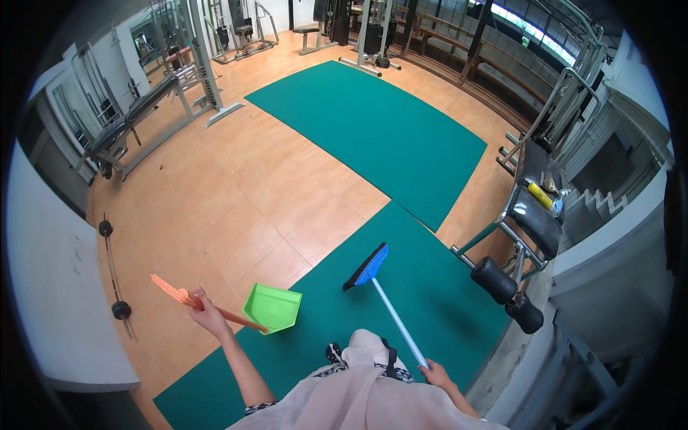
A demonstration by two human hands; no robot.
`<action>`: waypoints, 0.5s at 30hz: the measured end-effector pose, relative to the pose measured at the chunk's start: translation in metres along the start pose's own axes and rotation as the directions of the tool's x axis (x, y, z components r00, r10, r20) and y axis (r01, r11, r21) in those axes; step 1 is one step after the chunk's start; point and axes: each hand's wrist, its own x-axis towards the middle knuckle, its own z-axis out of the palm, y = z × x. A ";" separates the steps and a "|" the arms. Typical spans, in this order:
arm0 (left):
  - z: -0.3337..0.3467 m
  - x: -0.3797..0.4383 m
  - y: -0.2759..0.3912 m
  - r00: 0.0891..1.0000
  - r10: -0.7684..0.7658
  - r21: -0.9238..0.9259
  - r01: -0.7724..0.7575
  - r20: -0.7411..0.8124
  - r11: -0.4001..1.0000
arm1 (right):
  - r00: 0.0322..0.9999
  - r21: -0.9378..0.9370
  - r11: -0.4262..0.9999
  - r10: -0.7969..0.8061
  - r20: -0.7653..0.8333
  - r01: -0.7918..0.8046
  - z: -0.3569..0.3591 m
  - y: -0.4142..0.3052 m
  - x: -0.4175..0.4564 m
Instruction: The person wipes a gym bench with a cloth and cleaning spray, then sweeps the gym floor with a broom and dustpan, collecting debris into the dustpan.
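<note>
My left hand [209, 317] grips the orange handle [236, 317] of a long-handled dustpan, near its fork-shaped upper end. The light green pan [273, 306] of that dustpan is below, over the edge between the green mat and the tiled floor. My right hand [436, 373] is closed around the pale blue stick [400, 322] of a broom. The broom's blue head with dark bristles [371, 266] is out in front of me, above the green mat [333, 301]; whether the bristles touch it I cannot tell.
A second green mat [371, 129] lies ahead. On the right stands a padded bench [535, 215] with a yellow-handled item [540, 195] on it. A barbell [113, 269] lies at the left wall. Gym machines [199, 64] and wooden benches [451, 45] line the far sides.
</note>
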 end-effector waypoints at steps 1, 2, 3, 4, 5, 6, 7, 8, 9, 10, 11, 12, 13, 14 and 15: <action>0.025 0.014 -0.002 1.000 -0.001 -0.030 0.002 0.015 1.000 | 1.000 -0.016 1.000 -0.001 -0.028 0.000 -0.008 -0.019 0.016; 0.049 0.028 -0.005 1.000 -0.002 -0.059 0.004 0.029 0.998 | 0.998 -0.032 0.999 -0.002 -0.056 0.000 -0.016 -0.038 0.030; 0.075 0.038 -0.009 0.999 -0.011 -0.088 0.015 0.042 0.996 | 0.996 -0.053 0.999 0.001 -0.087 -0.006 -0.025 -0.058 0.044; 0.101 0.050 -0.009 1.000 -0.007 -0.093 0.010 0.027 0.996 | 0.996 -0.045 0.999 -0.027 -0.080 0.023 -0.036 -0.086 0.057; 0.129 0.062 -0.006 1.000 -0.003 -0.100 0.004 0.011 0.995 | 0.993 -0.075 0.996 -0.056 -0.101 0.049 -0.039 -0.097 0.082; 0.158 0.075 -0.002 1.000 0.008 -0.113 -0.008 -0.006 0.994 | 0.988 -0.102 0.991 -0.094 -0.124 0.082 -0.046 -0.119 0.106; 0.185 0.088 -0.006 1.000 0.000 -0.116 -0.001 -0.010 0.993 | 0.980 -0.130 0.985 -0.133 -0.148 0.114 -0.055 -0.142 0.128; 0.210 0.101 -0.011 1.000 -0.008 -0.120 0.006 -0.014 0.993 | 0.987 -0.113 0.990 -0.099 -0.127 0.085 -0.068 -0.164 0.148; 0.234 0.112 -0.015 1.000 -0.015 -0.126 0.013 -0.017 0.992 | 0.992 -0.096 0.994 -0.066 -0.106 0.056 -0.083 -0.185 0.168; 0.257 0.121 -0.020 0.999 -0.036 -0.120 0.032 -0.038 0.992 | 0.996 -0.079 0.997 -0.033 -0.085 0.027 -0.096 -0.208 0.186; 0.278 0.134 -0.019 0.997 -0.046 -0.117 0.039 -0.057 0.992 | 0.994 -0.080 0.996 -0.056 -0.098 0.048 -0.105 -0.232 0.210; 0.300 0.148 -0.017 0.995 -0.056 -0.115 0.047 -0.077 0.992 | 0.991 -0.082 0.994 -0.078 -0.111 0.069 -0.115 -0.253 0.236; 0.323 0.160 -0.019 0.997 -0.040 -0.112 0.032 -0.071 0.993 | 0.988 -0.083 0.994 -0.088 -0.128 0.077 -0.125 -0.273 0.257; 0.346 0.173 -0.020 0.997 -0.024 -0.110 0.017 -0.067 0.994 | 0.991 -0.103 0.992 -0.087 -0.106 0.077 -0.138 -0.294 0.280; 0.372 0.188 -0.019 0.998 -0.010 -0.106 0.003 -0.062 0.994 | 0.987 -0.078 0.992 -0.108 -0.117 0.099 -0.144 -0.321 0.305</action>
